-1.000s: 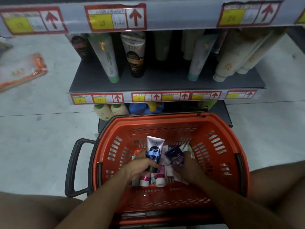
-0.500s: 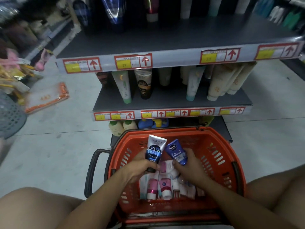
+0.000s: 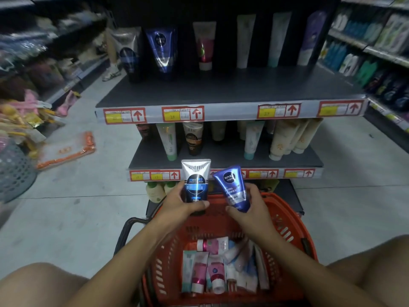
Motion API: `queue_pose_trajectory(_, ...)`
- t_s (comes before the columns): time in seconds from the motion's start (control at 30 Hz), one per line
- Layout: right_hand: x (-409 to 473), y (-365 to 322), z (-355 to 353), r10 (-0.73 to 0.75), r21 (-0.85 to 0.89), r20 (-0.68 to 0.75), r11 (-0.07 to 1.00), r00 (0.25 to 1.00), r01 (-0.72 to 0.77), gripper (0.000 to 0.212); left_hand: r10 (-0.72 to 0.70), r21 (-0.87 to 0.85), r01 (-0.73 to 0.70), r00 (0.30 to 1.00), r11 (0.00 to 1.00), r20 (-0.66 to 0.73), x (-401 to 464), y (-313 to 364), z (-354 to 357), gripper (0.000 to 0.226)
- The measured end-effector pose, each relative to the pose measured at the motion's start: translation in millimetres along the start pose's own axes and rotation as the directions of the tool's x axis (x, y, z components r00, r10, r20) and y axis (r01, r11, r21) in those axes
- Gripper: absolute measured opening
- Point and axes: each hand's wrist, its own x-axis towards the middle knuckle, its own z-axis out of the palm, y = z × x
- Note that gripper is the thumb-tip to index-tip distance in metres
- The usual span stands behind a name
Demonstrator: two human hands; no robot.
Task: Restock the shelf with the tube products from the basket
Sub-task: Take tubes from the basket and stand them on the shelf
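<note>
Left hand (image 3: 181,201) grips silver-and-blue plastic tube (image 3: 195,180); right hand (image 3: 250,204) grips blue plastic tube (image 3: 233,187), both above orange plastic basket (image 3: 287,220), before grey metal shelf (image 3: 221,89). Tubes likely light, squeezable, glossy-slippery; hold near cap end, stiffer there.

Upper shelf (image 3: 230,91): front half bare from left edge to right edge; a row of upright tubes (image 3: 204,45) lines the back, with gaps between them.
Middle shelf (image 3: 225,160): standing tubes (image 3: 251,139) crowd the back and right; bare strip along the front edge, low headroom under the upper shelf.
Basket (image 3: 287,218): far half open; loose tubes (image 3: 212,267) fill the near half.
</note>
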Motion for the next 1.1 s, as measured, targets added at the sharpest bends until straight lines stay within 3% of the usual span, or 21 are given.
queue_pose_trajectory(0.07, 3.1, -17.4, -1.9, -0.058, 0.019, -0.012, 0.998, 0.998, 0.058, 0.061, 0.054, 0.024, -0.053, 0.998, 0.998, -0.028, -1.6, 11.0, -1.6, 0.055)
queue_pose_trajectory(0.27, 12.2, -67.4, -5.4, -0.169, 0.011, -0.062, 0.985, 0.984, 0.17, 0.063, 0.195, 0.001, -0.197, 0.973, 0.98, -0.12, -7.2, 43.4, -3.7, 0.066)
queue_pose_trajectory(0.43, 25.3, -100.3, -8.2, -0.225, -0.032, -0.023, 0.974, 0.974, 0.224, 0.06, 0.321, 0.11, -0.31, 0.942, 0.944, -0.102, -10.5, 74.0, -12.2, 0.062)
queue_pose_trajectory(0.7, 58.9, -147.3, -9.7, -0.328, -0.127, -0.076, 0.94, 0.942, 0.317, 0.058, 0.448, 0.323, -0.384, 0.881, 0.865, -0.151, 4.9, 121.7, -28.1, 0.065)
queue_pose_trajectory(0.83, 79.3, -173.3, -5.3, -0.359, -0.115, -0.148, 0.932, 0.922, 0.344, 0.05, 0.492, 0.322, -0.407, 0.832, 0.855, -0.256, 21.0, 151.5, -32.4, 0.069)
queue_pose_trajectory(1.1, 152.5, -217.9, -6.1, -0.389, -0.259, -0.23, 0.908, 0.892, 0.329, 0.06, 0.568, 0.424, -0.423, 0.761, 0.801, -0.315, 62.4, 215.0, -50.5, 0.071)
